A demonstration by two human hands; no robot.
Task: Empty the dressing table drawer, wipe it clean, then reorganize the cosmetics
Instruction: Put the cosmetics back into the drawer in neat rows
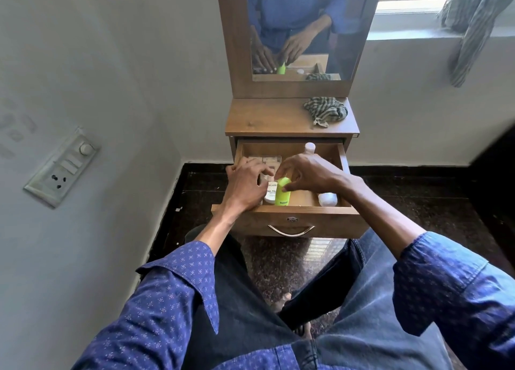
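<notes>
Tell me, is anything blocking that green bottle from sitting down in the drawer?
Nothing visible blocks it. The right hand pinches the green bottle at its top, already inside the drawer, beside the white nail polish remover bottle that the left hand touches.

Both forearms are stretched forward and drawn close together, blue patterned sleeves pushed back from the wrists. The left hand (246, 180) is held palm down with fingers bent. The right hand (308, 174) is arched, its fingertips pinched around something.
</notes>
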